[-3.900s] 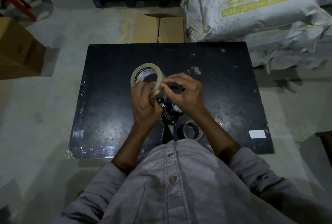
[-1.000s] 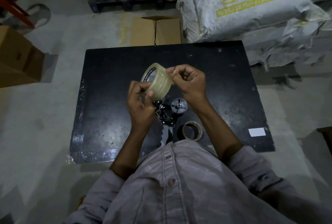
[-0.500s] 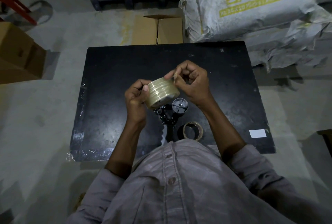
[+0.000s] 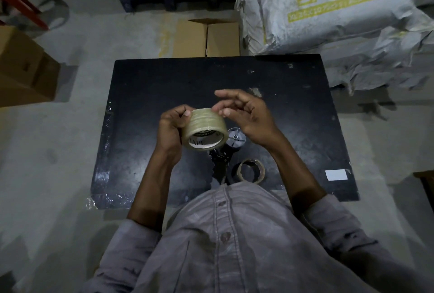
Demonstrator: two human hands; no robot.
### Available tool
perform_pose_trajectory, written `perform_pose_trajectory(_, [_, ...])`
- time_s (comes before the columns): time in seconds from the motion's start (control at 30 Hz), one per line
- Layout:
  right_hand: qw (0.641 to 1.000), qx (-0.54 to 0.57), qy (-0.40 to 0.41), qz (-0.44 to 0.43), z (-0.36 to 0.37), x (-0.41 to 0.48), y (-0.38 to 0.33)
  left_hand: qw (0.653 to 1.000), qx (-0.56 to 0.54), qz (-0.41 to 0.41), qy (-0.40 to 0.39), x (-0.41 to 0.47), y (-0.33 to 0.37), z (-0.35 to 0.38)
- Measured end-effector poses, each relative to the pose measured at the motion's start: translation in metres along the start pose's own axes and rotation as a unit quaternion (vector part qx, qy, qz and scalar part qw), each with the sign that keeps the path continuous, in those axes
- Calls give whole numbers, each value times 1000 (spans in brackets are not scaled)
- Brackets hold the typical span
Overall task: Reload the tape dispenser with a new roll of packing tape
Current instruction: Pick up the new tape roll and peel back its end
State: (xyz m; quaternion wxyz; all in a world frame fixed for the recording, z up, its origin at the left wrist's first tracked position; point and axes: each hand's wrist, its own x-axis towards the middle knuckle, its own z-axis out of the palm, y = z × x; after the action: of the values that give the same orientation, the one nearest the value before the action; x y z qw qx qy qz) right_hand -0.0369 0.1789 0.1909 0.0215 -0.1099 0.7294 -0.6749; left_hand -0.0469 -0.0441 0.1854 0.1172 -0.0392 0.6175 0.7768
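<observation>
New tape roll (image 4: 204, 129) is gripped in left hand (image 4: 171, 128), fingers curled round it, thumb on its outer band. Right hand (image 4: 247, 114) is held loosely open just right of the roll, nothing grasped; fingertip contact can't be told. Dispenser (image 4: 223, 156) is lying on table (image 4: 164, 85) below both hands.

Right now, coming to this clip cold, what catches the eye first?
The new tape roll, held up in the left hand over the middle of the black table, with the right hand open and loose at its far edge. On the table below lies the dispenser, its hub bare, and an empty cardboard core beside it.
</observation>
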Motion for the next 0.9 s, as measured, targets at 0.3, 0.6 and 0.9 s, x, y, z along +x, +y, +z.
perform_pose_trajectory(0.3, [985,-113,98,-82,21,-1,-3,980,8,57,192,2,-14,21])
perform_pose_trajectory(0.6, [968,-123,152,-159,29,-4,0,955,10,96,280,17,-11,21])
perform_pose_trajectory(0.9, [966,-89,176,-167,34,0,1,947,-14,173,271,11,-11,28])
